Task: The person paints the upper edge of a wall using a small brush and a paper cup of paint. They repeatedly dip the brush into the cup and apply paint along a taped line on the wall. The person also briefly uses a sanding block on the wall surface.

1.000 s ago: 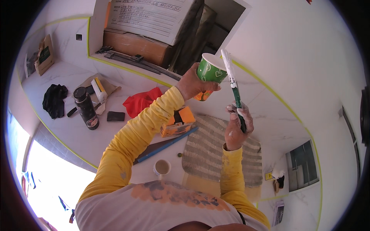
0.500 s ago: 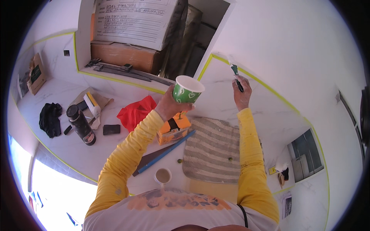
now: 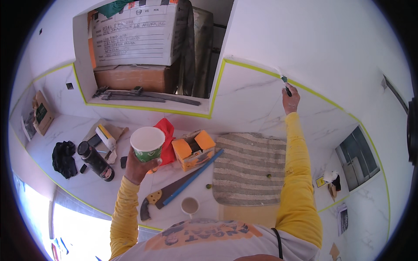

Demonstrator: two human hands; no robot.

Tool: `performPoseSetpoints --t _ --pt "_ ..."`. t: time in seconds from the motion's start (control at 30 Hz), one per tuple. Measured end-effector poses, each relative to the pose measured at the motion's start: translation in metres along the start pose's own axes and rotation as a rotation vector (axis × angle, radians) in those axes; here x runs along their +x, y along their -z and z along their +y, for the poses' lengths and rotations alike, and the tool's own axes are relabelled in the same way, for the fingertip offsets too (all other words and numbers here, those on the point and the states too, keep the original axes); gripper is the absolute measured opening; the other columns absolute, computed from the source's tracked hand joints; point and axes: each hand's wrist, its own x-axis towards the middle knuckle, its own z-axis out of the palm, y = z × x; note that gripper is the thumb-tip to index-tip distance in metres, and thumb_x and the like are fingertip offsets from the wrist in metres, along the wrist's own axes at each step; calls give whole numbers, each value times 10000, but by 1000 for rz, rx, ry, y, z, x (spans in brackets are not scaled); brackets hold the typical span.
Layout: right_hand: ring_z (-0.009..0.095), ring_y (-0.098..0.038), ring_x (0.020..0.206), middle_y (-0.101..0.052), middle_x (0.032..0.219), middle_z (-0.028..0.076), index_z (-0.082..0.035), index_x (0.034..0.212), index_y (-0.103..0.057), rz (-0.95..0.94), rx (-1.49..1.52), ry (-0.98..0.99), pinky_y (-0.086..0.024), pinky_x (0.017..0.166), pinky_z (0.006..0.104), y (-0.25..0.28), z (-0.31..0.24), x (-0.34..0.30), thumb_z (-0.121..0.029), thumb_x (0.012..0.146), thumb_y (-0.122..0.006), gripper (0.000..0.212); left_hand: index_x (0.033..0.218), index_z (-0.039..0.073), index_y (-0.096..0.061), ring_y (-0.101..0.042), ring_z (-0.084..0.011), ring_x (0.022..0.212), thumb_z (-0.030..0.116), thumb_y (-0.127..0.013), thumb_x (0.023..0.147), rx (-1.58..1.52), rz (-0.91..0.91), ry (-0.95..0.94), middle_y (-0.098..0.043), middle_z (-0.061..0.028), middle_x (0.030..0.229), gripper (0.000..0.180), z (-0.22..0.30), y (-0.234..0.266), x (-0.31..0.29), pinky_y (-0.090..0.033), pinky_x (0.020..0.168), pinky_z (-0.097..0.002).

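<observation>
Held up over the counter, a green paper cup (image 3: 148, 148) with white heart shapes is gripped by my left hand (image 3: 138, 169); its inside looks white. My right hand (image 3: 291, 101) reaches far forward, its fingers closed round the dark handle of a small paintbrush (image 3: 287, 90). The bristles are up at the white painted wall (image 3: 305, 39), by the yellow-green tape (image 3: 257, 69) that runs along the top edge of the marble-look panel (image 3: 248, 93). Whether the bristle tips touch the wall, I cannot tell.
On the counter lie a striped mat (image 3: 248, 169), a handsaw (image 3: 170, 189), a blue strip (image 3: 193, 177), a mug (image 3: 190, 204), an orange box (image 3: 191, 152), a red cloth (image 3: 167, 141), and a black bottle (image 3: 95, 161). A wall recess holds cardboard boxes (image 3: 135, 77) and bar clamps (image 3: 148, 95).
My left hand has moved left with the cup, away from the orange box. My right hand has carried the paintbrush rightward along the tape. The whole view has shifted, uncovering the handsaw's handle.
</observation>
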Motion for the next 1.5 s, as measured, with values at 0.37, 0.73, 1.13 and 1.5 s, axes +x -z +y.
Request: performPoseSetpoints --t 0.37,0.73,1.13,1.5 --pt "350 -630 834 -627 913 182 -55 1075 -713 -122 72 195 -517 764 430 -106 -121 5 -83 827 -684 251 1278 2 -505 -630 -213 1026 196 -877 635 35 131 150 -641 -112 1145 767 -29 16 -70 -516 895 -347" --pt "79 -556 651 -622 796 5 40 1145 -664 -240 474 -287 -489 607 230 -81 -93 40 -22 922 -621 236 1249 -8 -526 -646 -222 981 174 -880 620 36 248 187 -659 -118 1108 745 -32 40 -91 -533 866 -350" --pt "104 -600 663 -663 772 41 27 1068 -702 -545 477 -223 -515 675 241 -51 -151 93 -100 874 -665 235 1292 5 -471 -625 -231 1033 149 -907 599 49 186 245 -631 -124 1159 830 -44 46 -102 -527 895 -349" --pt "85 -560 669 -639 745 16 -52 1066 -738 -597 219 -39 -481 671 230 -78 -176 114 -136 856 -668 238 1269 13 -514 -647 -179 966 307 -942 605 81 268 183 -660 -78 1089 843 -61 49 -111 -536 844 -324"
